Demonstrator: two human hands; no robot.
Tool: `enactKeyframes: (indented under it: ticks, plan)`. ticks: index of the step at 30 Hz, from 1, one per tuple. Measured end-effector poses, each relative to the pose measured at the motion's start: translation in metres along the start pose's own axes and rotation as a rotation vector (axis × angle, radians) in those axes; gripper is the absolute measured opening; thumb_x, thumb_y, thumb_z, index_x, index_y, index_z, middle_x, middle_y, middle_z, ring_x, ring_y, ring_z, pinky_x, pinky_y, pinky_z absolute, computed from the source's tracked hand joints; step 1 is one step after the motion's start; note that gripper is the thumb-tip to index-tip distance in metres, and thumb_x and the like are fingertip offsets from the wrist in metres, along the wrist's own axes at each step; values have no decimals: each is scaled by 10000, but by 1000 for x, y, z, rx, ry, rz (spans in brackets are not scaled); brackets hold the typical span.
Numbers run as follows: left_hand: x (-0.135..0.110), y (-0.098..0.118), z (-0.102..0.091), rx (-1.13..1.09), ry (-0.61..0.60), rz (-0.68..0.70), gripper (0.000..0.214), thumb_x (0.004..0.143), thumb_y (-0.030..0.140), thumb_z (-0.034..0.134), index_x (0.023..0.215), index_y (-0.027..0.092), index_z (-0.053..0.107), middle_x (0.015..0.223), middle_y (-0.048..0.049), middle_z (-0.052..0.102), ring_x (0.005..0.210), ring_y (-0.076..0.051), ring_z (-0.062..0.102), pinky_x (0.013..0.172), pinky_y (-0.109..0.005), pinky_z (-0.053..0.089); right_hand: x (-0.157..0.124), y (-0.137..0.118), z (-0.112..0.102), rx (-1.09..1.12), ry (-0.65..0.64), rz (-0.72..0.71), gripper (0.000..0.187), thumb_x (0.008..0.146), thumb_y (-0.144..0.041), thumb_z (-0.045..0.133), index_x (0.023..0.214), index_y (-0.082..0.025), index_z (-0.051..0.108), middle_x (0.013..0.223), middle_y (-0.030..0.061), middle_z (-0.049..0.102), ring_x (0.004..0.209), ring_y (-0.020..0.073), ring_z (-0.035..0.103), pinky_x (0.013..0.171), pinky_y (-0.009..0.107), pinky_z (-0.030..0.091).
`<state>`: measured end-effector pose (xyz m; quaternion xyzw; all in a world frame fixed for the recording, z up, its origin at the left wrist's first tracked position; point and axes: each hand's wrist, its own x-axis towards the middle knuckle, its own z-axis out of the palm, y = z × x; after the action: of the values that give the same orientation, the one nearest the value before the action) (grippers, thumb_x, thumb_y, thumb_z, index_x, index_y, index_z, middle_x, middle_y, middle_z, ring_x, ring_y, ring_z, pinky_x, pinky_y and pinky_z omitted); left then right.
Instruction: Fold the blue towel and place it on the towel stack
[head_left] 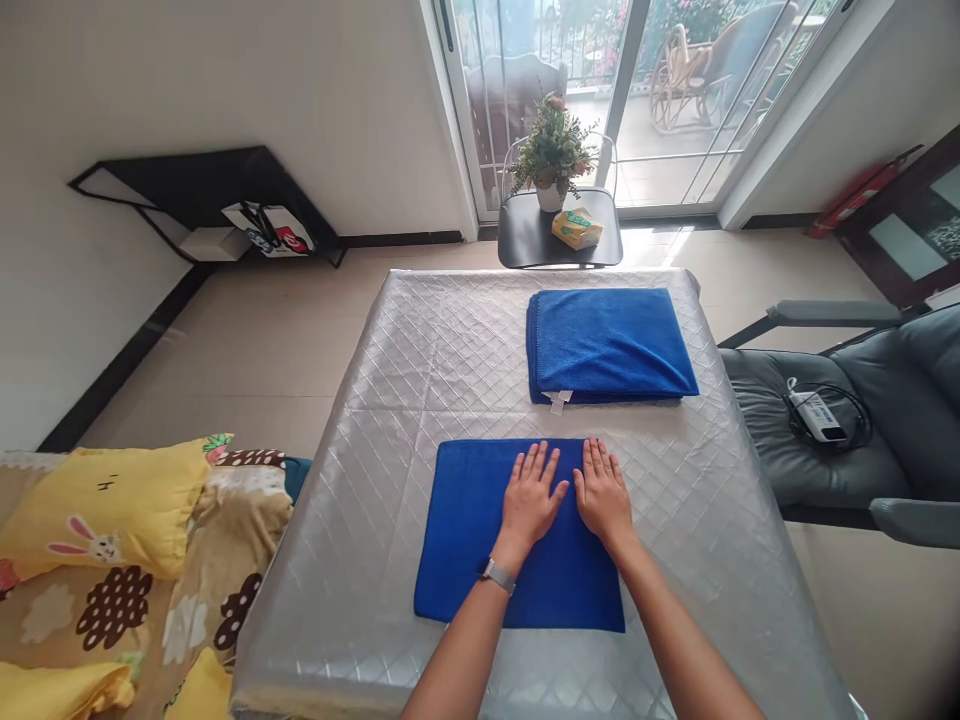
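A blue towel (472, 540) lies flat on the silver quilted tablecloth (360, 560) in front of me. My left hand (532, 492) rests palm down on its upper middle, fingers stretched out, with a watch on the wrist. Beside it, my right hand (602, 490) lies flat at the towel's upper right corner, fingers straight and thumb near the left hand. Neither hand grips anything. Farther back on the table sits a stack of folded blue towels (611, 340), with a white label showing at its near edge.
Behind the table, a black chair (517, 235) bears a potted plant (551, 155) and a yellow tissue pack (577, 229). At right, a grey armchair (757, 420) holds a power strip (817, 415) with a coiled cable. A bed with a yellow pillow (105, 510) is at left.
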<state>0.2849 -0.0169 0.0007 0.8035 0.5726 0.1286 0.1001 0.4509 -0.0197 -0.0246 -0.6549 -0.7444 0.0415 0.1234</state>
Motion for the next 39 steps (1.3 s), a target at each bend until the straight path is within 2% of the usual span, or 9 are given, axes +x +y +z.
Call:
enactKeyframes:
  ticks: [5,9,12,15,19,23,30,33,39]
  plan:
    - [-33,-107,-34,116,17,-188,588,1040,442,325,1584,229,255,1646,-79,243,1532,-257,186,1248,-531,207,1,-5,-1,19,-11,40,627,1037,-337,270,1611,-121,142,1629,117,257,1516,244,232,1234,469,225]
    - [-41,-153,-47,79,-8,-167,601,1044,444,298,1586,188,245,1644,-96,250,1528,-259,201,1247,-533,209,1,-9,-7,5,-40,72,598,1035,-333,256,1582,-94,264,1614,129,301,1507,256,261,1228,482,227]
    - [-35,-163,-51,10,29,-164,584,1047,434,293,1569,171,296,1618,-119,325,1514,-267,251,1226,-524,270,8,-9,-17,34,-49,78,567,1032,-326,263,1555,-121,342,1591,122,368,1470,264,341,1200,496,268]
    - [-26,-170,-54,-41,166,-234,537,1044,413,312,1483,137,452,1515,-168,473,1447,-290,381,1182,-502,347,22,-2,-26,81,-13,161,524,1024,-342,309,1485,-139,456,1509,140,492,1346,288,484,1100,481,391]
    - [-18,-179,-53,-73,297,-314,432,1025,378,367,1256,151,654,1288,-167,620,1232,-292,564,1092,-478,431,42,13,-32,147,-1,298,399,977,-373,446,1241,-154,650,1218,162,659,1102,314,587,969,463,468]
    - [-15,-182,-51,-81,325,-349,336,982,344,436,1120,180,695,1187,-134,641,1134,-286,594,1038,-464,459,53,26,-33,309,-61,335,234,914,-352,542,1017,-190,676,1005,118,687,973,283,613,909,428,483]
    - [-5,-176,-51,-40,309,-402,189,890,278,507,937,215,679,1100,-100,641,1077,-288,597,1008,-466,455,51,34,-33,755,-66,449,225,848,-405,567,991,-236,605,870,38,723,775,202,688,749,332,513]
    - [-5,-173,-55,-62,274,-379,190,894,295,510,964,213,666,1087,-101,637,1060,-286,599,991,-465,465,48,36,-33,788,-16,484,281,839,-443,554,1021,-234,601,862,51,728,768,213,694,747,349,522]
    - [-1,-180,-69,-138,48,-189,157,904,254,497,942,209,642,1012,-80,655,989,-248,611,950,-427,492,44,38,-31,764,58,513,343,832,-470,556,1068,-227,609,889,63,728,779,220,694,771,372,531]
